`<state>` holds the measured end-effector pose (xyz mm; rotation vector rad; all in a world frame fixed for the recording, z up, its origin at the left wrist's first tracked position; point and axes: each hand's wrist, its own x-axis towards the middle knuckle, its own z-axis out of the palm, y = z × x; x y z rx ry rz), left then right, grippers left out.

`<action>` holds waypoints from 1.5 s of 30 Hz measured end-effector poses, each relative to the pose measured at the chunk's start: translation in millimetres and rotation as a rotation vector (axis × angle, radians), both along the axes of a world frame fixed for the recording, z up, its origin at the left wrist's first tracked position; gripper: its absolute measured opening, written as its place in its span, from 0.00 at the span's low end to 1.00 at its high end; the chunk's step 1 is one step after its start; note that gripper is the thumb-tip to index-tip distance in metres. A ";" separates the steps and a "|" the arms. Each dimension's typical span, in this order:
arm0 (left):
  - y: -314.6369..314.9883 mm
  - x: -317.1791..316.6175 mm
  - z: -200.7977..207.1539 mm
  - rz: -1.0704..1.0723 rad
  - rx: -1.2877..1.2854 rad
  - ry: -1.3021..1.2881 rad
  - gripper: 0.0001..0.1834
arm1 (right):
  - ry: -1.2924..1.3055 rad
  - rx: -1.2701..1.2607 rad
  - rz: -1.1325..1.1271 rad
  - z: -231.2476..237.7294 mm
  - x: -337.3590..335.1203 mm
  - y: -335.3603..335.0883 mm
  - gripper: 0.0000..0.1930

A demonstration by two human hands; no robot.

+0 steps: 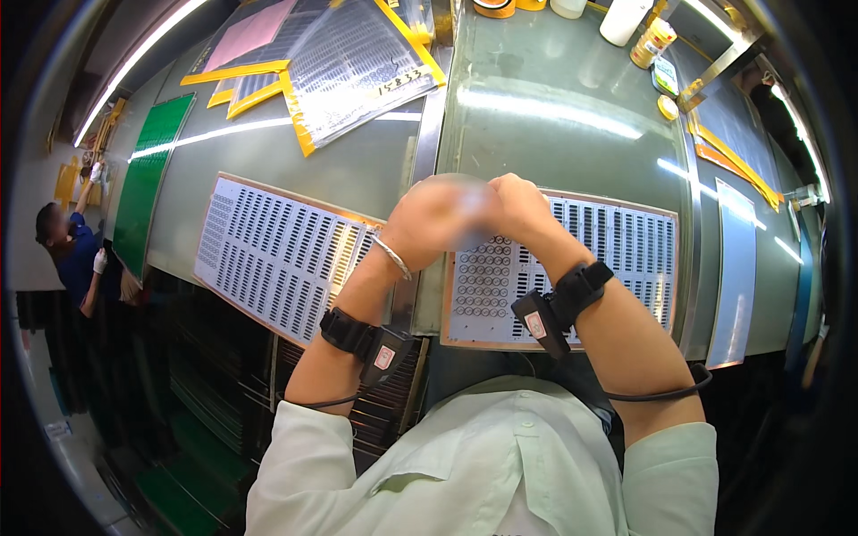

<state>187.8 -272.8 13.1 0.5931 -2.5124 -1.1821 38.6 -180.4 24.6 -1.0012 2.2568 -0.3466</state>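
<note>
My left hand and my right hand meet above the inner edges of two panels, fingers curled together. A blurred patch covers the fingertips, so whatever they hold, if anything, cannot be made out. Under my right forearm lies a light printed circuit panel with rows of dark slots, ring marks at its left side and a copper-coloured border. A similar circuit panel lies at an angle beside my left forearm. Both rest on the greenish glass worktop. Each of my wrists wears a black strapped device.
Clear film sheets with yellow taped edges are piled at the far left. Bottles stand at the far right near a metal post. A green panel lies farther left, near a co-worker in blue. Another pale panel lies right.
</note>
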 end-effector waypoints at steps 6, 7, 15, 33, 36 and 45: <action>5.0 -0.3 4.4 -0.114 0.218 0.063 0.12 | 0.063 -0.023 -0.077 -4.7 -2.8 -2.2 0.11; 4.0 2.5 6.0 -0.111 0.181 0.047 0.12 | 0.055 -0.008 -0.079 -4.4 -2.3 -3.1 0.11; 10.2 15.0 55.9 -0.137 0.146 0.152 0.09 | 0.078 0.042 -0.196 -3.4 5.1 -6.0 0.12; 90.8 -11.8 -25.8 0.111 0.196 0.232 0.12 | 0.710 -0.175 -0.186 -6.8 -82.4 274.1 0.29; 111.7 -24.8 -26.2 0.077 -0.130 0.101 0.09 | 0.641 -0.214 -0.182 -5.2 -63.7 281.4 0.28; 158.2 -16.0 23.3 -0.775 0.786 -0.135 0.10 | 0.449 -0.469 -0.225 0.4 -40.2 292.2 0.21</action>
